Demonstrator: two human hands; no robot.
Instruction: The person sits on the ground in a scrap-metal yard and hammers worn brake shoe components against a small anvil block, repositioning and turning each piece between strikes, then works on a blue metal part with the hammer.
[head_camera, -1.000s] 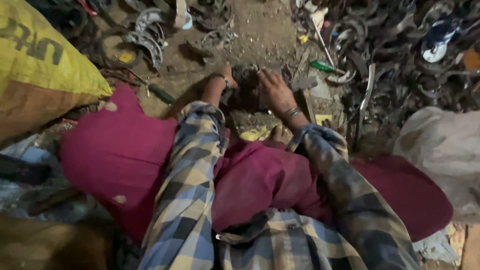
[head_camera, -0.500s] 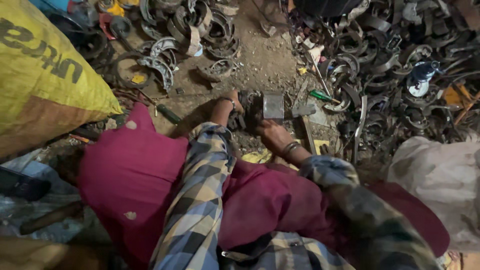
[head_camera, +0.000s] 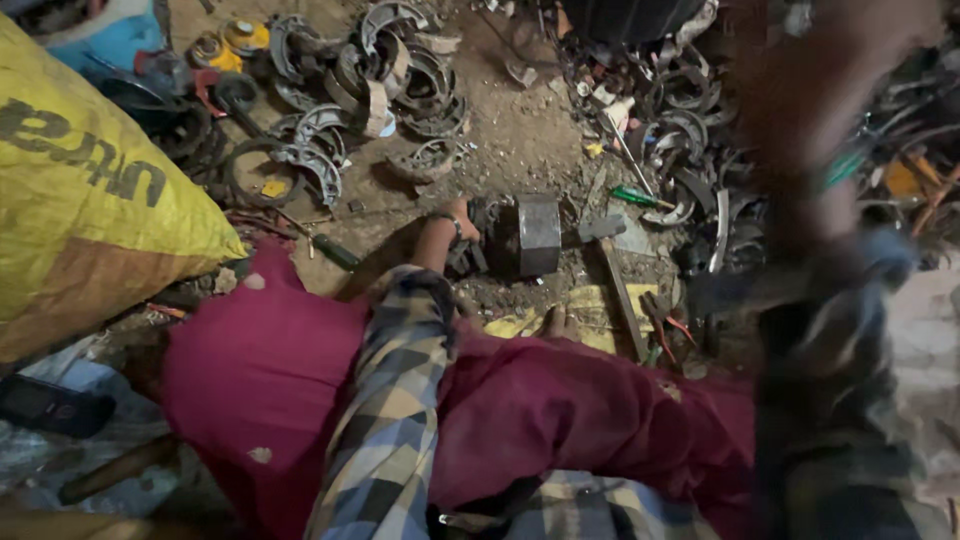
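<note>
**Maroon cloth, metal block and scrap on a dirt floor**

Maroon cloth (head_camera: 520, 410) covers the person's lap at the near edge of the view, with a checked sleeve (head_camera: 395, 400) running forward over it. Past the cuff, the left hand (head_camera: 455, 225) reaches down to the dirt floor (head_camera: 520, 140) and rests against the left side of a dark, worn part (head_camera: 490, 240); its fingers curl around that part, though the exact hold is hidden by the wrist. A grey metal block (head_camera: 539, 234) stands upright just right of the hand, touching the dark part, so the work piece lies directly ahead of the fingers and against them. A flat yellow scrap (head_camera: 590, 310) lies on the floor just this side of the block.

The right hand (head_camera: 810, 120) is raised high on the right, a brown blur well apart from the block; whether it is clenched or slack cannot be told.

To the left, a large yellow sack (head_camera: 90, 200) leans in. Beyond the block, a green-handled screwdriver (head_camera: 635, 196) lies on the floor, and farther back curved grey brake shoes (head_camera: 330, 120) are heaped in piles.
</note>
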